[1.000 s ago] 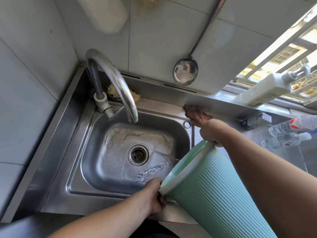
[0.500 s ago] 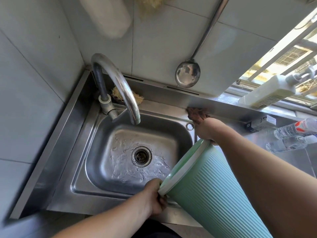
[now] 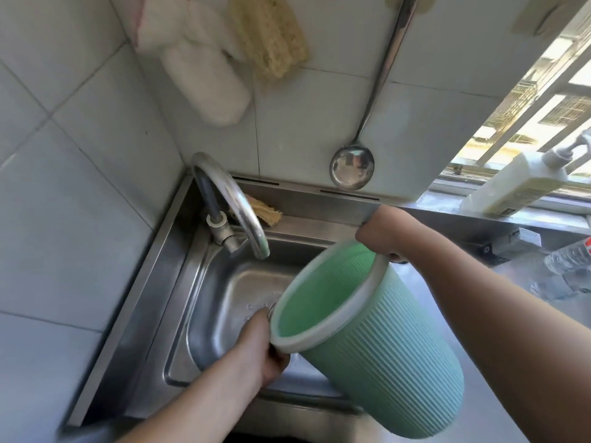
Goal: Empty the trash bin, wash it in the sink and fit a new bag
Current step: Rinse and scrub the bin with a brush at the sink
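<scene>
Bin now tipped up, mouth visibly empty, rim gripped by left hand and right hand.

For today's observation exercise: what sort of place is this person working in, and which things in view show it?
Most likely a home kitchen corner. A steel sink with a curved tap sits against tiled walls, a metal ladle hangs above it, and a scrubbing loofah hangs nearby.

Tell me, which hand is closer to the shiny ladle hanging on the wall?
The right hand: it grips the green bin's far rim, just below the ladle. The left hand holds the near rim, much lower down.
</scene>
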Available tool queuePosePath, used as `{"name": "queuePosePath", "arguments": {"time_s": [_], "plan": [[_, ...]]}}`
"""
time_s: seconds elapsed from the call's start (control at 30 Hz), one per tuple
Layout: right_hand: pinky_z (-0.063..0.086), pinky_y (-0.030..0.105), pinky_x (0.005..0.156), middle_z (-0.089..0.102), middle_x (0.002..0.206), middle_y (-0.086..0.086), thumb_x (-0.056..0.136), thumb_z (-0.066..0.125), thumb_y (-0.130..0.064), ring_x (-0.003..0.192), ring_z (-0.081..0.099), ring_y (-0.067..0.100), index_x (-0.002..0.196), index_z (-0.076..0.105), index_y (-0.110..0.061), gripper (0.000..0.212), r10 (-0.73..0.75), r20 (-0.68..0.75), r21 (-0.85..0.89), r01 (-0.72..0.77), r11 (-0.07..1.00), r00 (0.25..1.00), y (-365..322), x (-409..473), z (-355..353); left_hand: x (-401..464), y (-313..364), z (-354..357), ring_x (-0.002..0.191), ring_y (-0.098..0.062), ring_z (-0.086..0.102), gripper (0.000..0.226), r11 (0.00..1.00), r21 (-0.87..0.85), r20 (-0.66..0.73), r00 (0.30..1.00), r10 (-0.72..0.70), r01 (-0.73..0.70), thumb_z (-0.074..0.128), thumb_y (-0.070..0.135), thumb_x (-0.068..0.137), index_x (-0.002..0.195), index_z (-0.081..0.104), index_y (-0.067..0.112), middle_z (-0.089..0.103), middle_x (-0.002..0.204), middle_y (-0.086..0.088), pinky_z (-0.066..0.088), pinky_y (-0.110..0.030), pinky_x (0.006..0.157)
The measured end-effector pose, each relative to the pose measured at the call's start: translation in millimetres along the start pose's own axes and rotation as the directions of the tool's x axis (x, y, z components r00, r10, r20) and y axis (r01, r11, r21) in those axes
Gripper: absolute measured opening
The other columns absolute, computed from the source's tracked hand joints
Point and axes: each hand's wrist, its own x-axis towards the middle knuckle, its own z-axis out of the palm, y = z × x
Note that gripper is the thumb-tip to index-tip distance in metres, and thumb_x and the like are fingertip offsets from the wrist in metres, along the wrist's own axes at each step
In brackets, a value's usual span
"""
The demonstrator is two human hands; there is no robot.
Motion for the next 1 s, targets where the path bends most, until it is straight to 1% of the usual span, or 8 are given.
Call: {"name": "queuePosePath", "arguments": {"time_s": [0.13,0.23,0.33,0.53,0.7,0.83,0.93,1.0], "plan": [[0.029,0.013,0.03,0.06,0.049,0.007,0.079,0.044,-0.012,0.035,0.052,0.019,0.075,0.061,-0.004,0.019,-0.1,-0.048,-0.008,0.1,0.995,0.994,0.3,-8.4,-5.7,-14.9,22.0,-4.5,0.075,-0.028,0.075,0.027,0.977,0.085,0.088,0.979,0.186,-0.193,0.059,0.03,0.09,0.099,0.076,0.011,0.078,0.092,-0.013,0.061,-0.034,0.063],[0.035,0.02,0.037,0.06,0.072,0.004,0.082,0.046,-0.015,0.053,0.057,0.018,0.091,0.058,-0.009,0.016,-0.174,-0.108,0.012,0.177,0.984,0.979,10.1,-9.5,3.1,-27.4,33.2,-10.2,0.075,-0.03,0.075,0.026,0.927,0.172,0.066,0.943,0.327,-0.334,0.066,0.043,0.084,0.083,0.079,0.02,0.078,0.09,-0.01,0.059,-0.038,0.062],[0.038,0.026,0.05,0.054,0.077,-0.004,0.084,0.047,-0.019,0.063,0.053,0.018,0.093,0.048,-0.018,0.009,-0.203,-0.153,0.051,0.213,0.976,0.967,26.0,-9.1,30.3,-34.6,38.8,-14.0,0.087,-0.03,0.074,0.042,0.878,0.235,-0.023,0.901,0.434,-0.417,0.059,0.055,0.088,0.094,0.077,0.018,0.079,0.092,-0.007,0.058,-0.04,0.075],[0.04,0.034,0.066,0.055,0.082,0.001,0.091,0.047,-0.026,0.082,0.056,0.029,0.081,0.044,-0.017,0.014,-0.192,-0.08,0.22,0.206,0.954,0.978,56.7,-5.2,107.8,-29.9,38.3,-19.5,0.072,-0.025,0.073,0.042,0.723,0.417,-0.161,0.738,0.655,-0.55,0.059,0.052,0.089,0.084,0.076,0.014,0.077,0.076,-0.002,0.052,-0.03,0.059],[0.031,0.035,0.051,0.045,0.068,-0.002,0.096,0.045,-0.028,0.059,0.044,0.017,0.073,0.028,-0.021,0.03,-0.177,-0.134,0.293,0.21,0.933,0.975,66.7,-7.3,149.5,-7.9,29.3,-28.2,0.082,-0.026,0.069,0.041,0.619,0.535,-0.187,0.633,0.751,-0.575,0.051,0.052,0.096,0.082,0.07,0.018,0.074,0.087,-0.003,0.055,-0.037,0.07],[0.025,0.032,0.045,0.045,0.065,-0.003,0.098,0.044,-0.028,0.054,0.042,0.013,0.077,0.027,-0.021,0.027,-0.161,-0.179,0.303,0.211,0.929,0.97,67.9,-3.9,167.6,14.1,24.2,-36.3,0.091,-0.022,0.063,0.031,0.635,0.555,-0.189,0.662,0.725,-0.537,0.049,0.051,0.098,0.088,0.066,0.028,0.067,0.092,0.01,0.049,-0.035,0.079],[0.025,0.034,0.045,0.047,0.064,-0.002,0.098,0.042,-0.029,0.054,0.044,0.017,0.077,0.029,-0.021,0.026,-0.141,-0.172,0.316,0.191,0.929,0.975,65.1,2.2,181.2,33.0,22.2,-40.9,0.082,-0.014,0.063,0.039,0.639,0.617,-0.22,0.679,0.7,-0.459,0.044,0.052,0.099,0.096,0.068,0.022,0.069,0.091,0.006,0.047,-0.029,0.065],[0.027,0.036,0.047,0.046,0.064,-0.002,0.098,0.041,-0.03,0.055,0.045,0.021,0.079,0.031,-0.019,0.024,-0.147,-0.14,0.324,0.185,0.928,0.979,63.6,6.3,190.6,44.7,19.5,-43.8,0.085,-0.024,0.063,0.041,0.655,0.641,-0.268,0.683,0.68,-0.401,0.041,0.054,0.099,0.097,0.065,0.02,0.068,0.094,-0.001,0.052,-0.037,0.074]]}}
